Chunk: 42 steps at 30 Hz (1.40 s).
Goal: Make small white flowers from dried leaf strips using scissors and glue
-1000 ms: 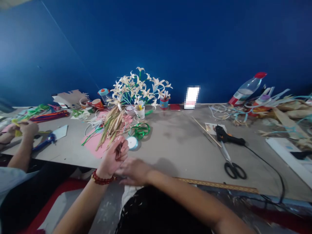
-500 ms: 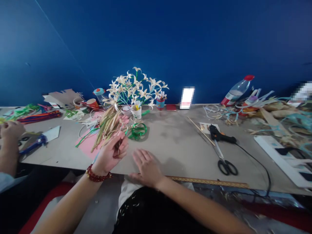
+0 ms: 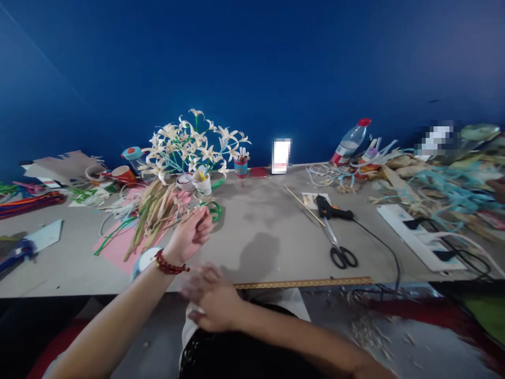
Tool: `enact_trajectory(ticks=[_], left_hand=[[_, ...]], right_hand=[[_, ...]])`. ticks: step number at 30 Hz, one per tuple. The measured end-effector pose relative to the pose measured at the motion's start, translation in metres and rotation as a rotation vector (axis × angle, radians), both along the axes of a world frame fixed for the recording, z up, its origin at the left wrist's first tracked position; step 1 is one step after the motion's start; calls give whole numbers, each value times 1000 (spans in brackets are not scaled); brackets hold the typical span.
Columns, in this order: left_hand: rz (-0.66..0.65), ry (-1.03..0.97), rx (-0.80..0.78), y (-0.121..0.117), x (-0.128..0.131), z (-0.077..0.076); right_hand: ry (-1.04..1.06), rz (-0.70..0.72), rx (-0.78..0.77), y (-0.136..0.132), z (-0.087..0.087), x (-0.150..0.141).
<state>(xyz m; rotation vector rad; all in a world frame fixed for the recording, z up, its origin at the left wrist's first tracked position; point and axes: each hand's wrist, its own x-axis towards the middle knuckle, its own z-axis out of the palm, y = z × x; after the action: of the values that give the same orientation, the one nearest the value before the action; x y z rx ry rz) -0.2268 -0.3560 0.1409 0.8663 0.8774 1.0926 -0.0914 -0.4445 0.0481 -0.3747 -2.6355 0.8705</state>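
My left hand (image 3: 192, 235), a red beaded bracelet (image 3: 169, 264) at its wrist, is raised above the table with its fingers curled closed. Whatever they hold, if anything, is hidden. Just behind its knuckles lies a coil of green ribbon (image 3: 216, 211), and to its left are dried husk strips (image 3: 152, 210) on a pink sheet (image 3: 114, 247). Low at the table's front edge, over my lap, is my right hand (image 3: 213, 297). It is back-up, its fingers loosely stretched and smeared by motion, and no object shows in it.
White artificial flowers (image 3: 197, 147) rise behind the paper cup (image 3: 202, 185). Scissors (image 3: 342, 255), a glue gun (image 3: 331, 210) and a thin stick (image 3: 302, 202) lie right of centre. A power strip (image 3: 418, 239), bottle (image 3: 351, 141) and fibre heap are farther right. A patterned strip (image 3: 307, 283) runs along the front edge.
The view has swung to the right, so the table things sit farther left. My right hand has drawn back from the tabletop toward my lap. The neighbour's hand has left view.
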Motion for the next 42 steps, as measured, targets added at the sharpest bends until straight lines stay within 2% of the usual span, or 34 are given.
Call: enact_trajectory(ticks=[1, 4, 5, 6, 8, 9, 11, 13, 17, 20, 24, 30, 36, 39, 42], left_hand=[[-27, 79, 27, 5, 5, -3], [-126, 305, 86, 22, 26, -21], [-163, 359, 92, 30, 36, -30], [-202, 419, 99, 39, 46, -40], [-278, 565, 132, 61, 69, -60], [-312, 642, 160, 73, 81, -69], [-381, 797, 245, 99, 101, -82], [-476, 945, 363, 122, 117, -86], [-709, 1169, 630, 156, 145, -81], [-862, 1255, 824, 171, 168, -79], [-988, 1269, 1057, 185, 197, -81], [-977, 1196, 1252, 194, 205, -83], [-818, 1090, 1216, 191, 187, -73], [-658, 1057, 1138, 175, 161, -61], [-529, 1039, 1060, 133, 121, -53]], right_hand=[[-10, -13, -32, 2, 0, 1], [88, 222, -147, 11, 2, 9], [133, 200, -174, 17, 3, 15], [164, 87, -197, 23, 5, 22], [179, -271, -222, 36, 8, 42], [178, -380, -229, 42, 10, 55], [184, -457, -229, 51, 12, 81], [177, -503, -229, 56, 11, 108], [166, -724, -214, 57, 2, 148], [189, -832, -197, 58, -4, 160], [167, -815, -178, 56, -8, 163], [180, -799, -192, 52, -12, 167], [266, -853, -261, 56, -10, 166], [285, -918, -215, 60, -10, 180], [243, -1070, -100, 61, -16, 202]])
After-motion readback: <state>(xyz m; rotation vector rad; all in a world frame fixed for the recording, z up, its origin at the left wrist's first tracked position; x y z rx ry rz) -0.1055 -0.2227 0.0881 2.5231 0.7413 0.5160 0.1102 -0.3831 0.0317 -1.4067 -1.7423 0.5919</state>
